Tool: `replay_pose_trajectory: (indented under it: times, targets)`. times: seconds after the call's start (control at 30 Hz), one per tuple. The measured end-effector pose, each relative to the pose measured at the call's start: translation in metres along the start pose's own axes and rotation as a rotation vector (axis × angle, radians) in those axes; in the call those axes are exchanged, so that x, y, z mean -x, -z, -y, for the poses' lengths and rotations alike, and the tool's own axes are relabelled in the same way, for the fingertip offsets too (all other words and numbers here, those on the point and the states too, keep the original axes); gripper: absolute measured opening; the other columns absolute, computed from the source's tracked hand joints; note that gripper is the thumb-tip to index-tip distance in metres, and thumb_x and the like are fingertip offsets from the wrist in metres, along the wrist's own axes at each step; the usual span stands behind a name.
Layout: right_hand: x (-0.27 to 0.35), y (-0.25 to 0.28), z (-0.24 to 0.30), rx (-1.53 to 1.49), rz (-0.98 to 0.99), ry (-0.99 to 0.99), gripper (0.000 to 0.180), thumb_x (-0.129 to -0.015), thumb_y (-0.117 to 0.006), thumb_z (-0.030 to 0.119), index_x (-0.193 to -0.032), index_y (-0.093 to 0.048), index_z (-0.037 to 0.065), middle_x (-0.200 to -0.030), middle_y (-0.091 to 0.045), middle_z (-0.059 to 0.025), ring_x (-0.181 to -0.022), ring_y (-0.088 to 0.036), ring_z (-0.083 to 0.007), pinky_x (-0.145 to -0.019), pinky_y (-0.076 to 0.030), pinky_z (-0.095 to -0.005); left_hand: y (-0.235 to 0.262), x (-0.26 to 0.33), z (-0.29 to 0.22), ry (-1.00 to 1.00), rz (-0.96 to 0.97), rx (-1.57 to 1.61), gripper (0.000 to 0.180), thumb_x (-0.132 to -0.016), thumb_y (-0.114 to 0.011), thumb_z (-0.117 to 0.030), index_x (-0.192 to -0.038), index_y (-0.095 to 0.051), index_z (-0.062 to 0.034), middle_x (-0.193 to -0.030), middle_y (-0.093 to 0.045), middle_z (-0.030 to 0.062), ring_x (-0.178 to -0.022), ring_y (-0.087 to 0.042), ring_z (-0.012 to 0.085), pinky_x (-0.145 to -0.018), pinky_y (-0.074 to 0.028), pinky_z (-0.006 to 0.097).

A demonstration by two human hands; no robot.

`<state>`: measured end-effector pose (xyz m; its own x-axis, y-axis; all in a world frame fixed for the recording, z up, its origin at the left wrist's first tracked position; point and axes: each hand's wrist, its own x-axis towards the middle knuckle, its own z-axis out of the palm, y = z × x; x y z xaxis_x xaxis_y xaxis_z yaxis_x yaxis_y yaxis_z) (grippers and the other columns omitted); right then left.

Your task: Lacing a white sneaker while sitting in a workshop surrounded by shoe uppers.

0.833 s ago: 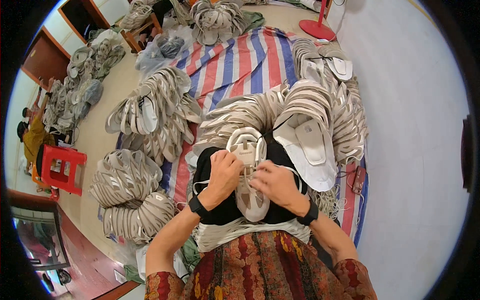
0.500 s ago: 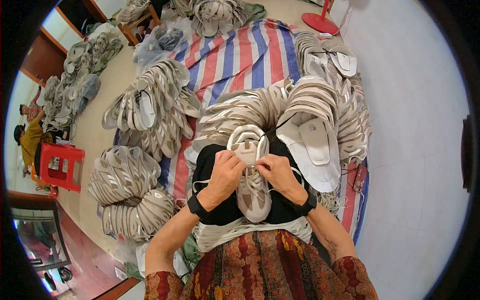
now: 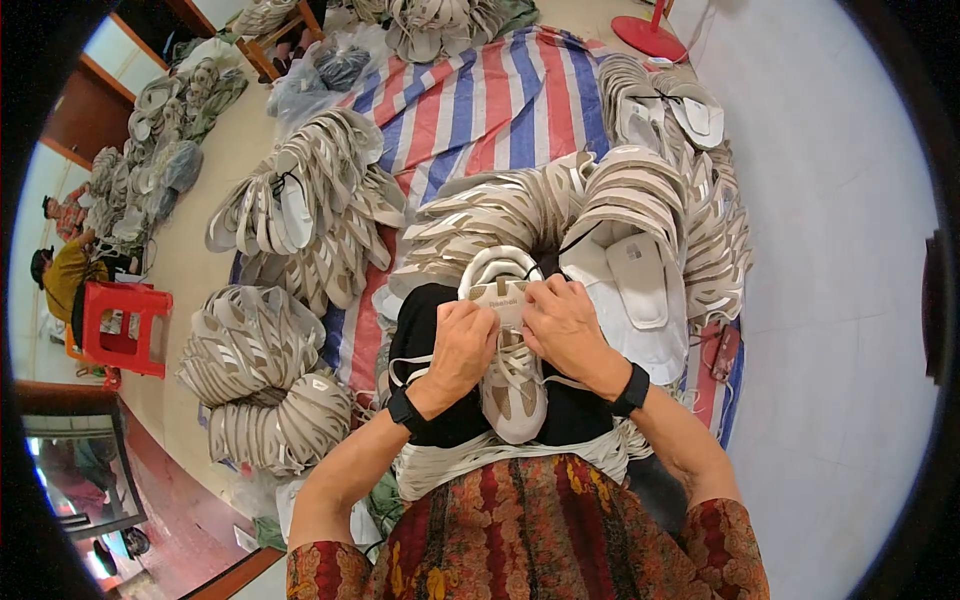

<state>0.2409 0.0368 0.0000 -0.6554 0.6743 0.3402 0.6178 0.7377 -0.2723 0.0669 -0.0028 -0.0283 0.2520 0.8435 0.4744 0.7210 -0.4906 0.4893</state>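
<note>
A beige and white shoe upper [image 3: 514,408] lies across my lap over black cloth [image 3: 425,330], toe toward me. White laces [image 3: 516,366] criss-cross its front, and loose lace ends stick out at both sides. My left hand [image 3: 462,350] is closed in a pinch on the left edge of the upper beside the tongue [image 3: 505,300]. My right hand [image 3: 570,328] is closed on the opposite edge, slightly higher, near the collar. Its fingertips are partly hidden, so whether they hold lace or upper is unclear. A dark cord runs by the collar.
Bundled shoe uppers [image 3: 490,215] curve just beyond my lap, with a stack [image 3: 640,200] at right and more bundles [image 3: 250,340] at left. A striped sheet [image 3: 490,100] covers the floor. A red stool [image 3: 125,325] and seated people [image 3: 65,280] are far left.
My right hand has moved up along the shoe upper toward the collar, its back now turned more upward. My left hand stays by the tongue. The whole view has shifted slightly.
</note>
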Motion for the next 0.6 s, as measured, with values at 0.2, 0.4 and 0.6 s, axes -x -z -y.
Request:
replay_pose_trajectory:
  times: [0.2,0.4,0.6]
  targets:
    - [-0.003,-0.005,-0.001,-0.058,0.064,0.020,0.013,-0.062,-0.065,0.015,-0.070,-0.060,0.005,-0.084,-0.051,-0.0055,-0.082,-0.047,-0.0217,-0.066,-0.035,-0.0344,-0.001,-0.002,-0.002,0.051,0.010,0.044,0.020,-0.062,-0.062,0.001,-0.073,-0.049,-0.0073,-0.071,-0.051,0.0052,-0.073,-0.049,0.0238,-0.069,-0.034,0.035]
    - [-0.008,-0.011,0.006,0.219,0.086,0.177,0.010,-0.064,-0.060,0.016,-0.068,-0.058,0.007,-0.083,-0.050,-0.0046,-0.077,-0.047,-0.0199,-0.065,-0.036,-0.0346,0.002,-0.006,-0.004,0.035,-0.022,0.061,0.018,-0.062,-0.061,0.000,-0.073,-0.048,-0.0070,-0.066,-0.049,0.0053,-0.070,-0.049,0.0234,-0.068,-0.034,0.036]
    - [-0.007,0.027,-0.004,0.095,-0.186,0.150,0.009,-0.061,-0.059,0.011,-0.066,-0.058,0.004,-0.108,-0.053,-0.0105,-0.086,-0.050,-0.0243,-0.070,-0.038,-0.0369,0.014,-0.001,-0.006,-0.069,0.000,-0.107,0.016,-0.063,-0.062,-0.004,-0.074,-0.051,-0.0074,-0.069,-0.051,0.0053,-0.076,-0.049,0.0233,-0.072,-0.034,0.037]
